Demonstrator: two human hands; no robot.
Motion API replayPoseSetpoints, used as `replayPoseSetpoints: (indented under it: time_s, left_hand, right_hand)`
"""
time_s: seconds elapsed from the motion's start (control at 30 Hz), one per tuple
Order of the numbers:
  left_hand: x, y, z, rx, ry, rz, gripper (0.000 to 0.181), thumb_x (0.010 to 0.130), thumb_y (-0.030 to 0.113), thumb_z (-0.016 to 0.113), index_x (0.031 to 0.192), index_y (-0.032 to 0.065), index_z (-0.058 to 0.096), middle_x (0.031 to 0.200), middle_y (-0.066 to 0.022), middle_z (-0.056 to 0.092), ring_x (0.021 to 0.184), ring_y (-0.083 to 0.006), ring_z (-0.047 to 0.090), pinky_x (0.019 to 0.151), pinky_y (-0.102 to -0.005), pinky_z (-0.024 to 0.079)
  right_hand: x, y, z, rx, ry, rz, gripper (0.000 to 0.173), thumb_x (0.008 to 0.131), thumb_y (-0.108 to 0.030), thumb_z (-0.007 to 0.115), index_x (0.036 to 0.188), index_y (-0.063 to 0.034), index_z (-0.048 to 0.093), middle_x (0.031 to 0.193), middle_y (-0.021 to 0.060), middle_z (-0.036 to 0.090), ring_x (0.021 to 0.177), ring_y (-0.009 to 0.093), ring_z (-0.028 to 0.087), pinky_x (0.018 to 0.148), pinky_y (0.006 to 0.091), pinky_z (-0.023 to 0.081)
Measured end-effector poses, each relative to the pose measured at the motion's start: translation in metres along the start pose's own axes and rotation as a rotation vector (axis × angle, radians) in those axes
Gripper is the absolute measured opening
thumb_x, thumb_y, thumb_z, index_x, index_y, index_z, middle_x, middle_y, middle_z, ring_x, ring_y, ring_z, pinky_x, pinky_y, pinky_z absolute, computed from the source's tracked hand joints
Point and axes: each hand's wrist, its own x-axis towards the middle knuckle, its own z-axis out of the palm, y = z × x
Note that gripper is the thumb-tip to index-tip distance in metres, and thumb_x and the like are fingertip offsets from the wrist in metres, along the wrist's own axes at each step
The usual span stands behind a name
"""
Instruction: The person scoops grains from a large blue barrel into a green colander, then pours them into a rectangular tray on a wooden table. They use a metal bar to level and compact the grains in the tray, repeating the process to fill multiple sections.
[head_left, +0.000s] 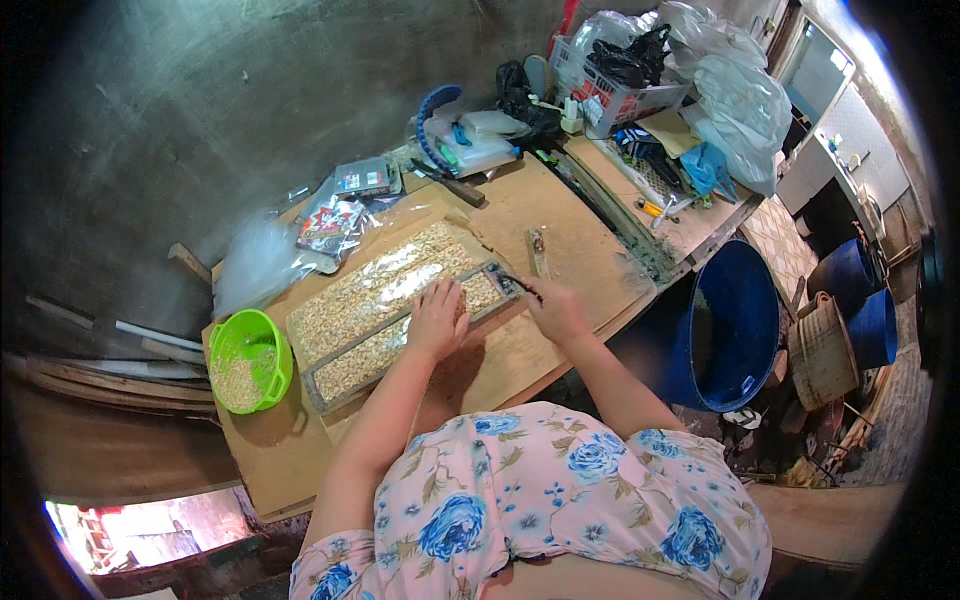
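Pale split beans, probably soybeans (390, 296), lie flat under clear plastic in a long slab on the wooden board. Along the slab's near side lies a narrow rectangular frame (313, 390), with plastic-covered beans inside it. My left hand (437, 319) rests palm down across the frame and the plastic, holding nothing, its fingers extended. At the frame's right end my right hand (561, 311) is closed around a thin dark tool (531, 289), possibly a knife. My fingers hide part of the tool, and its exact kind is unclear.
A green plastic colander (281, 367) with loose beans stands left. Behind are plastic bags (255, 262), a wood-handled knife (465, 191) and a blue hairband-like hoop (424, 124). A wood strip (538, 253) lies beyond my right hand. A blue barrel (697, 337) stands right.
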Motion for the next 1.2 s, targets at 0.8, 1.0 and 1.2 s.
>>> replayPoseSetpoints:
  time_s: [0.8, 1.0, 1.2]
  left_hand:
    - [0.014, 0.030, 0.017, 0.036, -0.009, 0.047, 0.038, 0.082, 0.021, 0.057, 0.119, 0.0139, 0.053, 0.129, -0.0138, 0.047, 0.121, -0.0338, 0.041, 0.100, -0.0494, 0.032]
    - [0.001, 0.024, 0.008, -0.113, 0.103, -0.023, 0.048, 0.080, 0.023, 0.059, 0.123, 0.0051, 0.048, 0.131, -0.0158, 0.044, 0.124, -0.0350, 0.038, 0.099, -0.0504, 0.031]
    - [-0.033, 0.005, -0.011, 0.134, 0.000, -0.162, 0.058, 0.079, 0.028, 0.059, 0.129, 0.0033, 0.043, 0.138, -0.0153, 0.038, 0.128, -0.0336, 0.033, 0.104, -0.0519, 0.025]
  right_hand:
    - [-0.003, 0.031, 0.018, 0.093, 0.004, -0.148, 0.020, 0.076, -0.009, 0.063, 0.096, -0.0058, 0.065, 0.080, 0.0141, 0.062, 0.077, 0.033, 0.059, 0.070, 0.0405, 0.048]
    - [-0.001, 0.014, 0.020, 0.052, -0.157, -0.124, 0.021, 0.081, -0.013, 0.056, 0.102, -0.0095, 0.062, 0.087, 0.0147, 0.063, 0.081, 0.034, 0.060, 0.069, 0.0433, 0.049]
    - [-0.005, 0.017, 0.041, 0.052, -0.173, -0.170, 0.025, 0.078, -0.012, 0.057, 0.103, -0.0107, 0.060, 0.082, 0.0144, 0.061, 0.080, 0.034, 0.059, 0.068, 0.0445, 0.048]
